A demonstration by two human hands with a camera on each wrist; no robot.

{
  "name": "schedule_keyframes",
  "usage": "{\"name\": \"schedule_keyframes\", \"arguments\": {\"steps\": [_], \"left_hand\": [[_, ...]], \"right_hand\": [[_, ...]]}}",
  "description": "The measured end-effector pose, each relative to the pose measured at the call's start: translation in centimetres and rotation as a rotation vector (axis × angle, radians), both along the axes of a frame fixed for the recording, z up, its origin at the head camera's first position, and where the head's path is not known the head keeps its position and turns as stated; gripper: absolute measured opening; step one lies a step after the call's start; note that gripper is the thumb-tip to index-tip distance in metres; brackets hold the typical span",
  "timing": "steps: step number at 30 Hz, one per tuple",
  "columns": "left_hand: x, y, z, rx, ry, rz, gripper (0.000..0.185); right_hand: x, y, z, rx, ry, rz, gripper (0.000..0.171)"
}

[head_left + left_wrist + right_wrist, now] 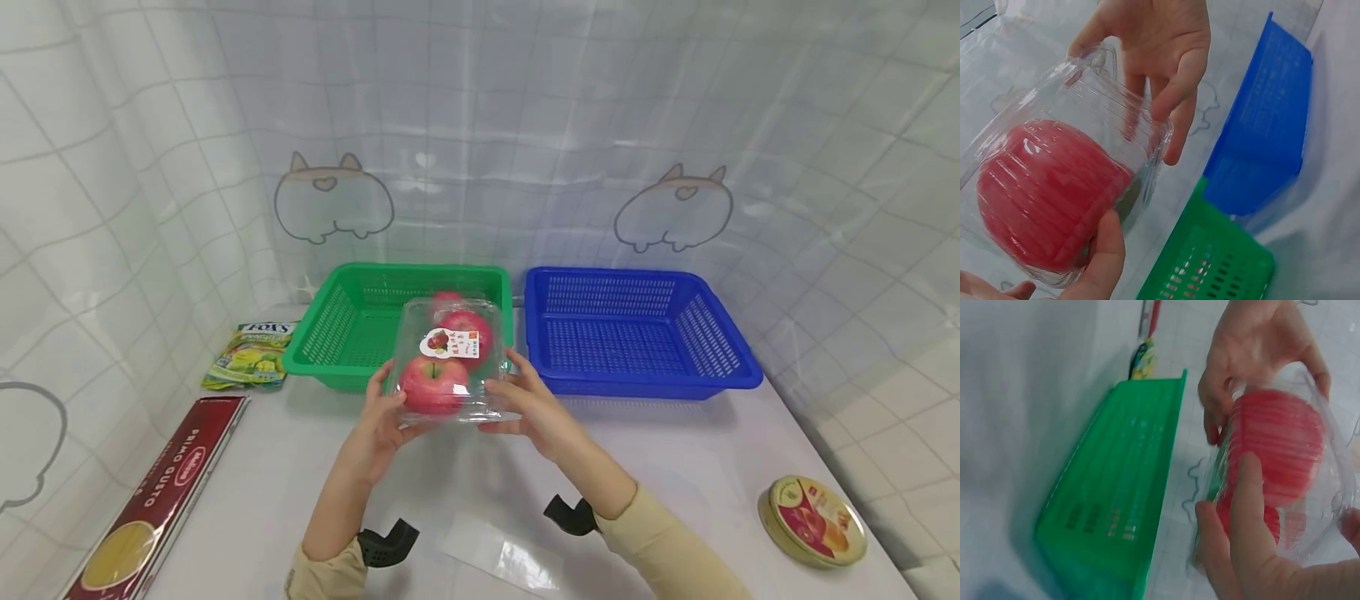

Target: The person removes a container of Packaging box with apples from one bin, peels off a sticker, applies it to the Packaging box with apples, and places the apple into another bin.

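A clear plastic box of red apples with a white label is held up between both hands, in front of the green basket and overlapping it in the head view. My left hand grips the box's left side near the front corner, fingertips on the wall. On the opposite side my right hand grips it, with fingers spread along the plastic. The right wrist view shows an apple through the wall, with the right hand's fingers pressed against the box.
A blue basket stands right of the green one. At left lie a yellow-green packet and a long red spaghetti pack. A round tin sits at the right. Inside the green basket, something red shows behind the box.
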State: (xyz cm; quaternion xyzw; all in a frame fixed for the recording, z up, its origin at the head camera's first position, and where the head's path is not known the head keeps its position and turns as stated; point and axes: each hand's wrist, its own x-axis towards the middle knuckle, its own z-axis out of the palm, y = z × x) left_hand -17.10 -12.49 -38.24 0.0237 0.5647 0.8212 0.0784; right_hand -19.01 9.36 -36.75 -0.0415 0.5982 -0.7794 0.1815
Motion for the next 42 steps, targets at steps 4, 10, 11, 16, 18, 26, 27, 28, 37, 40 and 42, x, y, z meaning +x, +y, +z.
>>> {"name": "schedule_keyframes", "arguments": {"steps": [4, 10, 11, 16, 18, 26, 27, 28, 37, 40, 42], "left_hand": [[-0.6, -1.1, 0.1, 0.015, -0.003, 0.051, 0.062], [-1.9, -2.8, 0.6, 0.064, 0.013, 0.138, 0.055], [-2.1, -3.0, 0.7, 0.073, 0.012, 0.154, 0.052], [-3.0, -4.1, 0.6, 0.115, -0.018, 0.244, 0.031], [-3.3, -4.5, 0.5, 0.111, -0.028, 0.283, 0.027], [-4.0, -6.5, -0.4, -0.370, 0.097, 0.583, 0.043], [-4.0, -6.8, -0.6, -0.459, 0.109, 0.649, 0.046], [-4.0, -7.2, -0.9, -0.532, 0.116, 0.711, 0.047], [-5.9, -9.9, -3.5, -0.693, -0.052, 0.795, 0.066], [-6.4, -10.3, -4.3, -0.675, -0.108, 0.722, 0.075], [-6.6, -10.4, -4.7, -0.656, -0.108, 0.689, 0.077]], "right_hand": [[-0.7, -1.6, 0.6, -0.022, 0.001, -0.014, 0.063], [-2.7, -4.4, 1.6, -0.034, -0.018, -0.028, 0.059], [-3.1, -4.9, 1.7, -0.034, -0.027, -0.035, 0.059], [-4.9, -7.1, 1.8, -0.046, -0.076, -0.043, 0.056], [-5.4, -7.9, 1.7, -0.059, -0.090, -0.038, 0.057], [-7.2, -10.3, 1.6, -0.070, -0.121, -0.071, 0.060], [-7.4, -10.5, 1.6, -0.064, -0.125, -0.078, 0.061], [-7.6, -10.7, 1.6, -0.056, -0.125, -0.084, 0.061], [-9.7, -12.4, 0.7, -0.037, -0.168, -0.105, 0.066], [-10.5, -13.0, 0.3, -0.032, -0.193, -0.108, 0.066], [-10.8, -13.3, 0.2, -0.029, -0.204, -0.109, 0.068]]}}
